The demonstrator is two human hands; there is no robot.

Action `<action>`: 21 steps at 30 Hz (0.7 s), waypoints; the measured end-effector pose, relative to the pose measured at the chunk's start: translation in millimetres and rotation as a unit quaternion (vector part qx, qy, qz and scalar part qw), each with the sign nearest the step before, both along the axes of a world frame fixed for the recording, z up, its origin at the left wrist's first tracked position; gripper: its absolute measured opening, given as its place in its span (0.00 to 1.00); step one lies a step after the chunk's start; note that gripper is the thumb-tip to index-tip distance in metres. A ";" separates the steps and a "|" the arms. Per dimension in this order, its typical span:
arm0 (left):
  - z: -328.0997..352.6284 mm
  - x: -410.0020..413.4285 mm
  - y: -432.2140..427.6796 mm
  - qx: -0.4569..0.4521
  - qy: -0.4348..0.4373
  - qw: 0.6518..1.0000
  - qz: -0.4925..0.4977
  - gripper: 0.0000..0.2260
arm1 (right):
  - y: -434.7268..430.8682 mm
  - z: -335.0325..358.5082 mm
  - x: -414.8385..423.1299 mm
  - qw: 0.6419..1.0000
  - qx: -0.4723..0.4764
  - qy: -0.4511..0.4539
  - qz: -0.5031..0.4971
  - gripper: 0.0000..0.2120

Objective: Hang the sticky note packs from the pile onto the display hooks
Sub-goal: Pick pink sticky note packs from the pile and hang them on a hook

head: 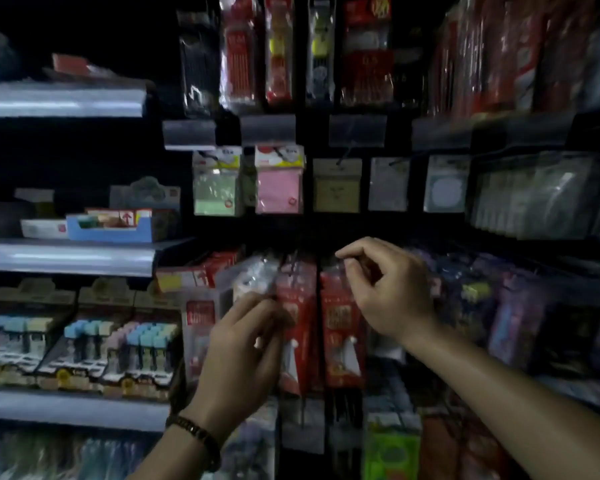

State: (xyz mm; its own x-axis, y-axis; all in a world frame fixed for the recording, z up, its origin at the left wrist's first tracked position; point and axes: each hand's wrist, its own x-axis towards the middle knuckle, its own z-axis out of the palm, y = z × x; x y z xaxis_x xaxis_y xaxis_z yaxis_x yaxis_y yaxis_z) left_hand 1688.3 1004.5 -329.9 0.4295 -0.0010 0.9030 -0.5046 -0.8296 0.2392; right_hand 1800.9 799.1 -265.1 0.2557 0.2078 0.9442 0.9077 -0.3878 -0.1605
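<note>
Two red packs (340,341) hang below pink pack (279,188).

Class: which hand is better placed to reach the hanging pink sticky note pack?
Probably the right hand: it is raised higher, closer beneath the pink sticky note pack, while the left hand sits lower, by a red pack.

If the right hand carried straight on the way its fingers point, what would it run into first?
Most likely the top of the red hanging pack just left of the right hand; its curled fingers seem to be at that pack's upper edge, but the picture is dim and depth is unclear.
</note>
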 end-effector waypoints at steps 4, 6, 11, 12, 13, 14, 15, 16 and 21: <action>-88.2 -7.8 -30.0 -0.016 0.074 0.995 -0.057 0.09 | -55.9 -79.5 -24.8 0.999 -0.035 0.028 0.005 0.06; -147.2 -7.4 -48.0 -0.016 0.161 0.984 -0.075 0.09 | -91.4 -137.1 -31.6 0.994 -0.052 0.097 -0.019 0.06; -273.7 -1.3 -86.9 0.016 0.337 0.934 -0.114 0.11 | -173.3 -289.0 -38.4 0.946 -0.037 0.298 -0.125 0.05; -295.1 0.9 -92.0 0.014 0.368 0.922 -0.116 0.12 | -186.8 -318.4 -40.8 0.929 -0.028 0.341 -0.140 0.05; -315.0 3.2 -95.6 0.016 0.402 0.908 -0.119 0.12 | -198.5 -346.9 -43.9 0.914 -0.024 0.375 -0.154 0.05; -334.5 5.9 -97.9 0.022 0.434 0.893 -0.121 0.13 | -208.1 -374.0 -47.1 0.900 -0.028 0.401 -0.166 0.05; -353.6 9.3 -99.4 0.031 0.461 0.878 -0.123 0.12 | -214.8 -400.4 -49.8 0.887 -0.039 0.424 -0.178 0.05; -371.0 13.0 -100.8 0.035 0.485 0.865 -0.126 0.12 | -219.7 -425.6 -52.2 0.873 -0.050 0.446 -0.188 0.05; -441.9 37.0 -109.2 0.053 0.581 0.803 -0.119 0.11 | -220.6 -534.1 -32.3 0.763 -0.137 0.592 -0.220 0.09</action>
